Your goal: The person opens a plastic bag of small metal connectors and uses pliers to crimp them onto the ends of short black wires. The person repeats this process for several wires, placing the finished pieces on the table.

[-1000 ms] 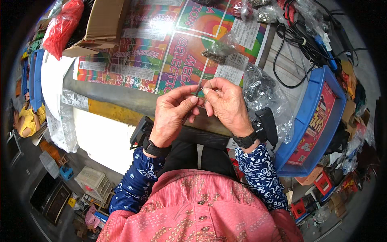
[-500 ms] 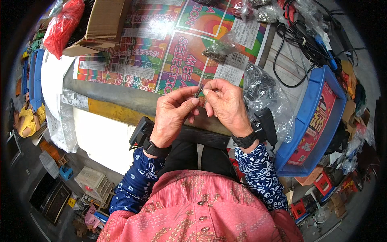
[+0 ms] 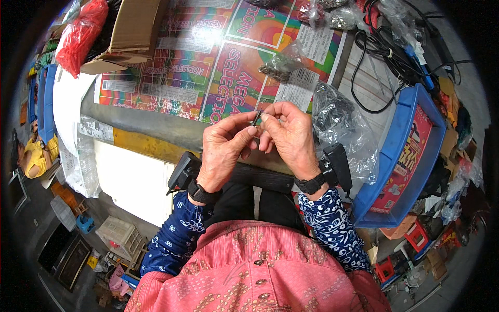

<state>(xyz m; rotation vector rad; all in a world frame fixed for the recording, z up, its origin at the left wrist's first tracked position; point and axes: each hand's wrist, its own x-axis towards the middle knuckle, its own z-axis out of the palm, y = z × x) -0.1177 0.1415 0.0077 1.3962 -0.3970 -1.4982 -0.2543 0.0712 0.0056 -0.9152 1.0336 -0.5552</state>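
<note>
Both hands meet in front of me over the near edge of the table. My left hand [image 3: 224, 148] pinches a thin dark piece [image 3: 257, 117] between thumb and forefinger; it is too small to name. Close against it on the right, my right hand [image 3: 289, 136] has its thumb and forefinger pressed together at the piece's upper end. Whatever lies between those right fingertips is mostly hidden. Beyond the hands, a small clear bag of little metal parts [image 3: 278, 72] lies on the colourful printed sheet [image 3: 182, 86].
A clear bag of black parts [image 3: 335, 112] lies right of my hands, beside a blue tray [image 3: 382, 200]. Black cables [image 3: 364, 78] tangle at the far right. At the far left stand an open cardboard box [image 3: 132, 31] and a bag of red pieces [image 3: 83, 41].
My right hand has shifted slightly left, closer to my left hand, its lower fingers more curled. The pinch on the thin dark piece stays.
</note>
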